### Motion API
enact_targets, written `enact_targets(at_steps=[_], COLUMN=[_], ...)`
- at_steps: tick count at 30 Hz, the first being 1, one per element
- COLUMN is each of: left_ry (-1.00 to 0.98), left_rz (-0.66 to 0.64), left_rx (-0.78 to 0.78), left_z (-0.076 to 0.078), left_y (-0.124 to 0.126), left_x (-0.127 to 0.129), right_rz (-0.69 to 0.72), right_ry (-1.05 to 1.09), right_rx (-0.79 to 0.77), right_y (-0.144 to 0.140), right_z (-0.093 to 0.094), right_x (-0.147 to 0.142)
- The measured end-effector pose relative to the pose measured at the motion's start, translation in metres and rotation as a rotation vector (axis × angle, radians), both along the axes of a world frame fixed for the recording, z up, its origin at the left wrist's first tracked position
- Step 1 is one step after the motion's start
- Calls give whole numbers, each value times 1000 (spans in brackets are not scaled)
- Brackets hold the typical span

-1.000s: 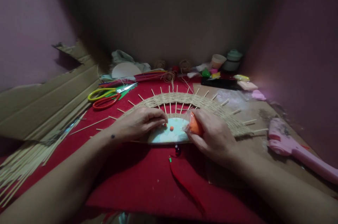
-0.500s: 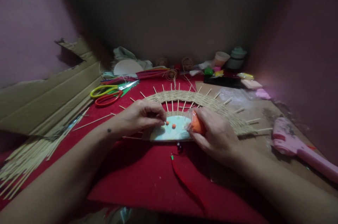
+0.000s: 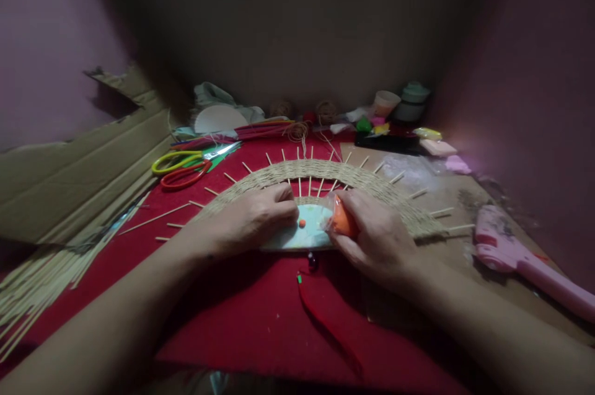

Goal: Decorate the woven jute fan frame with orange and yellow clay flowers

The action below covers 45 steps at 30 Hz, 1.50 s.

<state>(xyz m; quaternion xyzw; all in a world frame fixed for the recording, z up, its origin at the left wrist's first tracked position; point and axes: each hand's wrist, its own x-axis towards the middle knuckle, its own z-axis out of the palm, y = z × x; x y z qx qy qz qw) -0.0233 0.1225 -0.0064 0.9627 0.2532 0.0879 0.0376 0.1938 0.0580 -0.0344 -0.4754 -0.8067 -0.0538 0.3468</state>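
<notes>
Dim corner, mauve walls, and a tabletop (image 3: 242,320) under red cloth, a red ribbon (image 3: 325,314) curling nearest the camera. Just beyond it, the left hand (image 3: 251,221) lies knuckles-up, fingers curled together, pressing on the pale blue half-disc (image 3: 309,235) beside a small orange bead (image 3: 302,223). The right hand (image 3: 376,237) is clamped on an orange lump in clear wrap (image 3: 341,221). Behind both hands arcs the woven fan (image 3: 325,173), spokes radiating out. Bamboo sticks (image 3: 41,289) and cardboard (image 3: 79,165) at left, pink glue gun (image 3: 520,258) at right, scissors (image 3: 186,168) further back, cups (image 3: 400,103) against the far wall.
</notes>
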Motion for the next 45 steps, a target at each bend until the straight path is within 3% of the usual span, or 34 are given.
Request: enact_targets(at_steps=[4,8,11,15,18,23,27,33,40,45], left_ry=[6,-197,-294,-216,-134,-141,-67,-6,-109,-63], left_rz=[5,-18,-20,-29,-17,-23,-40,9,-51,-24], left_rx=[-17,-215,-260,-293,-257,-56,-12,8,-222,-148], left_z=[5,10,18,21,13,-4,-9,1,29,17], left_y=[-8,-5,-2,2,5,9,8,-4,-6,2], left_x=[1,-4,-6,-9,-11,-12,-11,-10,-21,-21], right_rz=[-2,-1,-3,-8,-3,5,0,7,8,4], right_ry=[7,3,0,-7,-6,-7,-8,-2,-8,-21], right_rx=[-27,-13,-1,-12,-16,-17,-21,-24,-29,-25], right_y=[0,0,0,0,0,0,0,0,-1,-1], right_z=[-1,-1,-2,-2,-1,-1,-1,-1,1,0], right_x=[0,0,0,0,0,0,0,0,0,0])
